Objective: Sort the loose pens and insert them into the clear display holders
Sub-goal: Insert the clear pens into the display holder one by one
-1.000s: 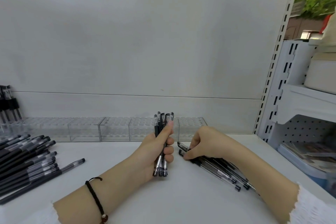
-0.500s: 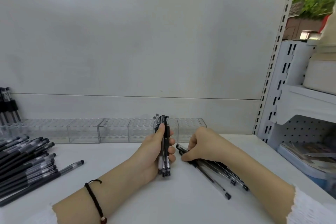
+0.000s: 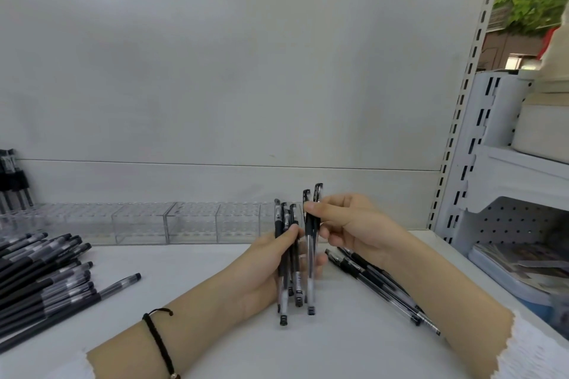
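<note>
White shelving bay, plain back panel, white counter low in frame. Clear display holders run along the back edge at mid-left; nearly all slots look empty, only a few pens standing at far left. So task looks early: most filling not yet done. Big loose pile lies at lower left, smaller loose pile at lower right of centre, under the right forearm. Left hand is closed round an upright bundle of pens, centre frame, tips near the counter. Right hand pinches two more pens upright, just beside that bundle, touching or nearly. Holders sit just behind both hands. Likely step: collecting and aligning before insertion.
</note>
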